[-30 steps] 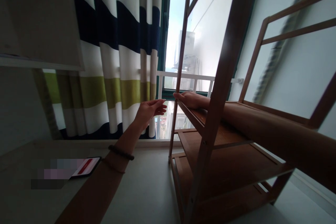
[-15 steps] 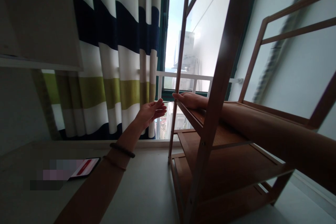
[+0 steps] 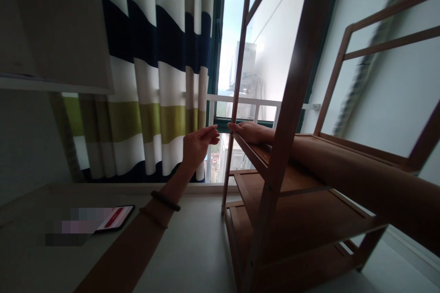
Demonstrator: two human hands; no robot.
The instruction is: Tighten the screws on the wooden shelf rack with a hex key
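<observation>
My left hand (image 3: 200, 144) is held up left of a brown wooden shelf rack (image 3: 282, 146), its thumb and fingers pinched together. Whatever lies between those fingertips is hidden or too thin to make out. A small gap separates them from the rack's thin far post (image 3: 235, 100). Reaching in across the upper board, my right hand (image 3: 252, 132) grips the rack where that post meets the board; its fingertips are partly hidden behind the wood. The rack stands upright, with further boards below.
A phone (image 3: 117, 218) with a lit screen lies on the pale surface (image 3: 192, 238) at lower left. Behind hang striped curtains (image 3: 137, 78) beside a window with a white railing (image 3: 254, 100). A pale box-like cabinet (image 3: 51, 27) juts in at upper left.
My left hand has risen slightly and its wrist has turned. The thin dark rod that stretched from its fingers to the post is no longer visible. My right hand stays at the post.
</observation>
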